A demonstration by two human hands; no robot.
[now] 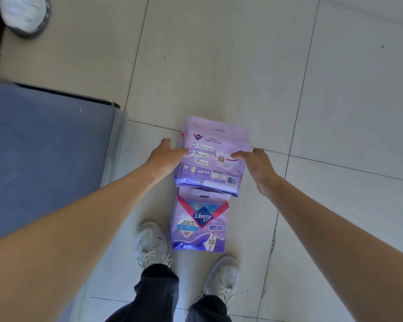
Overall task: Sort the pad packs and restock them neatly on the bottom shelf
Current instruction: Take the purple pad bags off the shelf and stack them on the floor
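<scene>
Left hand point(166, 156) and right hand point(257, 166) flat on far stack point(209, 140) (backs up) | near stack point(199, 224) beside shoes point(151, 242) | blue shelf point(44, 147) left

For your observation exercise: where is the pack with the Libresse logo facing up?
Head view, low centre: the logo-up pack lies on the floor tiles, between the white shoes and the back-side-up stack.
</scene>
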